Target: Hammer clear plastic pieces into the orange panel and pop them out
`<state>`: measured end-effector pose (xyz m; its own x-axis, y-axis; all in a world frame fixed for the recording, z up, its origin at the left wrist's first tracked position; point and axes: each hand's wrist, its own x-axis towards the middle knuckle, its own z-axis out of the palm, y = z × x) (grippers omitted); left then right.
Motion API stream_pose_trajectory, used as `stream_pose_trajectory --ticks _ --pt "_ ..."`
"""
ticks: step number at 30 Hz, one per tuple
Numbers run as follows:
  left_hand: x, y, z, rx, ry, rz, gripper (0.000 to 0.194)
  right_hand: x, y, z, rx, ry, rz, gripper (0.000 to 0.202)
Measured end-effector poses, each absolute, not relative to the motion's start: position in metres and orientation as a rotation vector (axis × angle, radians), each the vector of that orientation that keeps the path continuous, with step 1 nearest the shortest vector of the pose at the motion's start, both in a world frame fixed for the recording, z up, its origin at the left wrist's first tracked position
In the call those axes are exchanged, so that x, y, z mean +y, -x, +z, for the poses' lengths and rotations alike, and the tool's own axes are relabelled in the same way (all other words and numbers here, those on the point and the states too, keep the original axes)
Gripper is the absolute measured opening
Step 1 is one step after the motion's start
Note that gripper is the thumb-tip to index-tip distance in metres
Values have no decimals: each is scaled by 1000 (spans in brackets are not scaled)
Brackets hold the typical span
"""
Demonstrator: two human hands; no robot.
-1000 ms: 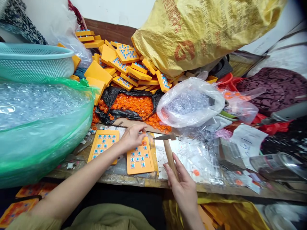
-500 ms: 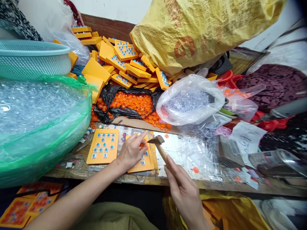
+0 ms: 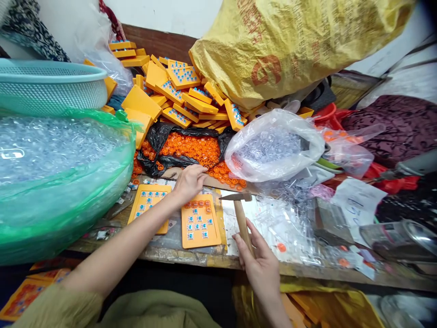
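Observation:
My left hand (image 3: 190, 183) is at the near edge of the loose orange caps (image 3: 225, 175), its fingers curled together; what the fingertips hold, if anything, I cannot make out. In my right hand (image 3: 257, 255) is a hammer (image 3: 244, 223), gripped by its wooden handle with the metal head up. Between the hands lies an orange-yellow plate (image 3: 212, 238) with small blue-centred switches; orange caps (image 3: 206, 206) sit along its top rows. A second such plate (image 3: 137, 201), partly behind my left forearm, shows switches and no visible caps.
A black bag (image 3: 155, 136) of orange caps stands behind, beside a white bag (image 3: 235, 161) of clear pieces. At left are a green bag (image 3: 85, 200) of clear pieces and a blue basket (image 3: 68, 86). Plates (image 3: 139, 102) are heaped at the back under a yellow sack (image 3: 300, 50).
My left hand has moved up off the right-hand plate to the orange caps, uncovering the plate. The hammer has shifted slightly right, its handle now more upright. The view has shifted slightly.

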<state>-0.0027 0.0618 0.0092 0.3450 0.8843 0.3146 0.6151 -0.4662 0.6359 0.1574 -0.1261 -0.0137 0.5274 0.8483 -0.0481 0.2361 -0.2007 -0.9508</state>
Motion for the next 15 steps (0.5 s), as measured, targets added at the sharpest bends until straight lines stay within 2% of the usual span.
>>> stream_pose_trajectory --ticks 5,11,15 --pt "106 -13 8 1271 -2288 775 21 -120 -154 -15 -696 1633 903 72" --pt "95 1 -2 1243 -2288 567 13 -118 -153 -13 -645 1603 957 78" --pt "84 8 -1 1249 -2302 531 15 -118 -156 -15 -691 1620 972 76"
